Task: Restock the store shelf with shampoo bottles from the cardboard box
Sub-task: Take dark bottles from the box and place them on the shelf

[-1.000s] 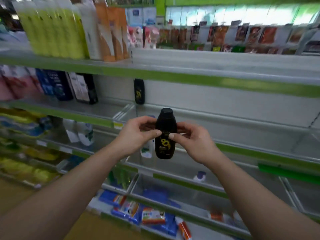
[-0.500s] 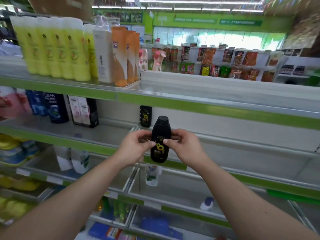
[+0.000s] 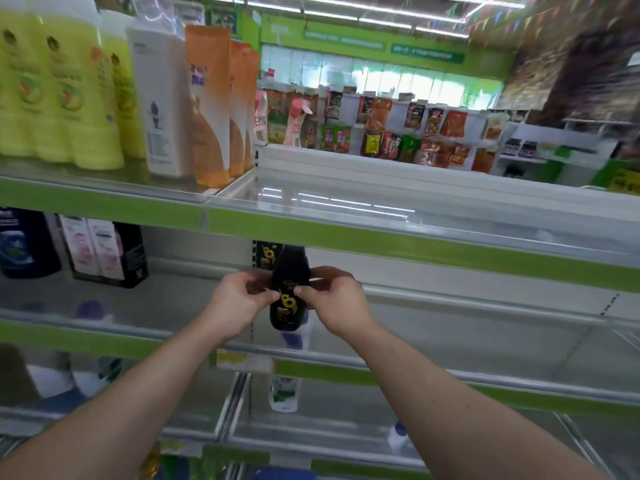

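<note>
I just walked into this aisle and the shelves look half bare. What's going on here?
A person is restocking. The left hand and the right hand both pinch one black shampoo bottle, held upright in front of a mostly bare shelf. A matching bottle already stands at the back of it. The one in hand is not yet set down.

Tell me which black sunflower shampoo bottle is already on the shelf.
The rear bottle, standing free far back; left hand and right hand hold the nearer bottle.
</note>
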The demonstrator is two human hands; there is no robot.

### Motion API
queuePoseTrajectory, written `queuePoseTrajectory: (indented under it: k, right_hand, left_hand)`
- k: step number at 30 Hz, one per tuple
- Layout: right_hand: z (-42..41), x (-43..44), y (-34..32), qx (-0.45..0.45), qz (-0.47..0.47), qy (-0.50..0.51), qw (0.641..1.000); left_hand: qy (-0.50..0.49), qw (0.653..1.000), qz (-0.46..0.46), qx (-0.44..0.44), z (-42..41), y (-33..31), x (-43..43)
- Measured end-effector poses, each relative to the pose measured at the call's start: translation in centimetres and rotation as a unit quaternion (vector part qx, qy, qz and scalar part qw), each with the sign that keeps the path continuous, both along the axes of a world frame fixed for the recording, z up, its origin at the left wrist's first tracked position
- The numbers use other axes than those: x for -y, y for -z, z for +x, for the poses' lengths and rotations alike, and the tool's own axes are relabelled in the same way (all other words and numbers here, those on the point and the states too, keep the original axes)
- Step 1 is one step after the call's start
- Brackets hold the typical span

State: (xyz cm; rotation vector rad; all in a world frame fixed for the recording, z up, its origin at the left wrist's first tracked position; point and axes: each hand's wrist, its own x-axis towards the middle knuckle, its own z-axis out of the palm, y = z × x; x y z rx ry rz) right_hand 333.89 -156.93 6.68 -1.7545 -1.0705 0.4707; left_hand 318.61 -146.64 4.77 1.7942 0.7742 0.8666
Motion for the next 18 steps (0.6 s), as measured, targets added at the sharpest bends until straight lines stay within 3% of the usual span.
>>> queuePoseTrajectory:
  k: [11,18]
  right_hand:
    - [0.7,-7.1,1.9,-0.002,-0.021,0.057,0.998]
    - [0.8,-9.6,2.3,0.013,-0.038,0.06,0.997]
  left_hand:
    - [-0.041,0.999,-0.026,0.02,2.4,1.6,-6.3]
    - [-0.047,0.999,0.003,-0.009,2.6,2.0,-9.6]
